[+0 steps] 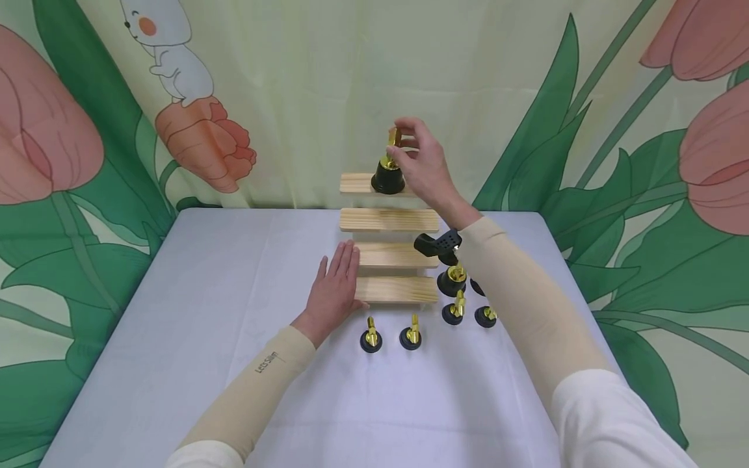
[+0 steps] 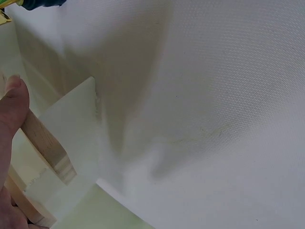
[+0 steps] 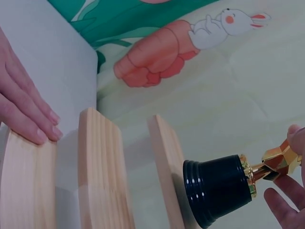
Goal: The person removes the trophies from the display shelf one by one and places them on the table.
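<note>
My right hand [image 1: 422, 162] pinches a small trophy [image 1: 388, 177] by its gold top, between thumb and fingers. Its black, cup-shaped base is at the top step of a wooden stepped rack [image 1: 389, 220]; in the right wrist view the base [image 3: 217, 188] meets the face of that board. Lower down, my left hand [image 1: 332, 292] rests along the rack's left end with fingers straight. The left wrist view shows its thumb [image 2: 16, 102] against a slat [image 2: 47, 148] of the rack.
Two smaller trophies, one on the left [image 1: 371, 338] and one on the right [image 1: 411, 335], stand before the rack. Several more, including a larger one [image 1: 452, 281], cluster at its right, partly behind my right forearm. A printed curtain [image 1: 292, 97] hangs behind the white-covered table [image 1: 234, 273].
</note>
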`<state>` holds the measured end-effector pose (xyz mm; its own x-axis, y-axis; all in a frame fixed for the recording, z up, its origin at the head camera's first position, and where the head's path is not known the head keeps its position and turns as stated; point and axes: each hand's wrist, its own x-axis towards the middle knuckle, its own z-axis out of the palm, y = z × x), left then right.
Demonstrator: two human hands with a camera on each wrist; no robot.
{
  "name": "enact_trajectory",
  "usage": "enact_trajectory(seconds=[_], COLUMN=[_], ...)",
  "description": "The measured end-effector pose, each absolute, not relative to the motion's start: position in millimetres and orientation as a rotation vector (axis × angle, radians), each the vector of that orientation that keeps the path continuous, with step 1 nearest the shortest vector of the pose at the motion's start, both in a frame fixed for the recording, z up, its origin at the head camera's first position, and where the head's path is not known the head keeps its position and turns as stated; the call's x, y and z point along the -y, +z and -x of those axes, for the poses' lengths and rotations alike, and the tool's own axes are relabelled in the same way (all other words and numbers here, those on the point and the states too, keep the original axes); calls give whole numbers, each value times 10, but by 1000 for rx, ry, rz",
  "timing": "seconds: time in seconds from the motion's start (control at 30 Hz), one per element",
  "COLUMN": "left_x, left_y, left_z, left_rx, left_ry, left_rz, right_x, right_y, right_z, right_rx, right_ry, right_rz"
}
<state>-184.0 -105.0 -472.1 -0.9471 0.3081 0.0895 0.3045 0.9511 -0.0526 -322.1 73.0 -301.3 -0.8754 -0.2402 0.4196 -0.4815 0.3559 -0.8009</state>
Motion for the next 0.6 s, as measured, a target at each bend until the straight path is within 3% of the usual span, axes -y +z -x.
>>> enact_trajectory(seconds=[0.6], left_x=[1050], left_y=[-4722], left_z=[1846], left_rx=[3013], left_ry=[96], left_rz=[457], right_x=[-958], right_y=[-2997], right_z=[3227], right_rx=[2347], right_ry=[1552], right_rz=[-629])
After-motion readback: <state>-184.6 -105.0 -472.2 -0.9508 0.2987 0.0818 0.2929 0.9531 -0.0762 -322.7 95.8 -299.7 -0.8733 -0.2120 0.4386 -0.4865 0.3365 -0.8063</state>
